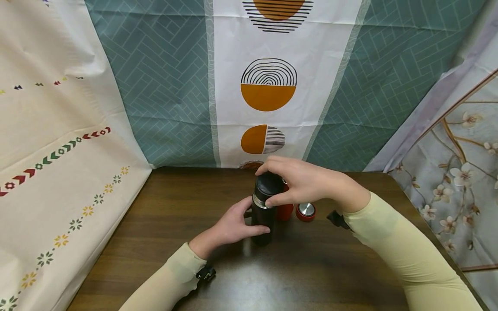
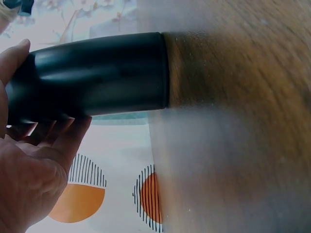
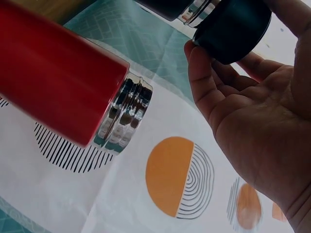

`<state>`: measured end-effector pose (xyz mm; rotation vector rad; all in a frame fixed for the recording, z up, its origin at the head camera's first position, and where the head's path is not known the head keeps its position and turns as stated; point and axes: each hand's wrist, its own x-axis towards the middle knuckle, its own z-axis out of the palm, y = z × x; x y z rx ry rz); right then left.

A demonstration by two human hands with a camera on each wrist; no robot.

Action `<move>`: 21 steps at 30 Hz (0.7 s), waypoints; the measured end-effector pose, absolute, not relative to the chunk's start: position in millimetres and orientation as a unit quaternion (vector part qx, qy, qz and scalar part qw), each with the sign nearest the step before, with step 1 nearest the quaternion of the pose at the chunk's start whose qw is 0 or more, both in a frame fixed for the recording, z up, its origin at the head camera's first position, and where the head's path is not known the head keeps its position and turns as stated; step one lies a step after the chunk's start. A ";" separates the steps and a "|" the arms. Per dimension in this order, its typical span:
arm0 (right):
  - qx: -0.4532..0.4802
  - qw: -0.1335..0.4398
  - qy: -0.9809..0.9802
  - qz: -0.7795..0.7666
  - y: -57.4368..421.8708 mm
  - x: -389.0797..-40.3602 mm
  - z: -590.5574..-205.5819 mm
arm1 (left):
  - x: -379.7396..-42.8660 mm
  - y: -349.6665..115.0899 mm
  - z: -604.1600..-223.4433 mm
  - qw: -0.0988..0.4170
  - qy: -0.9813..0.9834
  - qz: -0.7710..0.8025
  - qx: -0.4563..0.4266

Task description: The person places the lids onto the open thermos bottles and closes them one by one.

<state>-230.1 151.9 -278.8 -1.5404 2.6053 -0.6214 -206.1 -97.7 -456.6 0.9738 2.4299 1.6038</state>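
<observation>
Black flask (image 1: 265,219) upright on bench (image 1: 194,194); left grip (image 1: 235,221) round its body, thumb in front. Right grip (image 1: 293,179) on black cap (image 1: 269,185), silver band (image 1: 258,201) just below. Red flask (image 1: 285,212) behind, partly hidden. Red-and-silver cap (image 1: 305,212) to its right. Teal-and-white cloth (image 1: 167,86) at back.

A cloth-walled booth, room type unclear: patterned cloths (image 1: 167,86) beyond the fingers (image 3: 200,77), wooden table (image 1: 186,203) beneath.
</observation>
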 end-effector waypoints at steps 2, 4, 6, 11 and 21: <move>-0.499 0.029 0.843 -0.200 151.5 -230.4 -279.9 | -205.9 -97.9 -456.8 0.036 0.792 0.521 0.316; -0.501 0.030 0.842 -0.200 151.2 -230.9 -280.9 | -205.7 -98.1 -456.8 0.037 0.794 0.520 0.314; -0.502 0.030 0.841 -0.199 150.8 -231.2 -281.5 | -205.8 -98.3 -457.0 0.038 0.794 0.520 0.313; -0.505 0.029 0.839 -0.199 150.1 -231.5 -281.9 | -206.3 -98.0 -457.1 0.040 0.793 0.522 0.313; -0.504 0.032 0.841 -0.196 147.3 -230.4 -281.9 | -205.9 -98.3 -456.8 0.045 0.792 0.522 0.312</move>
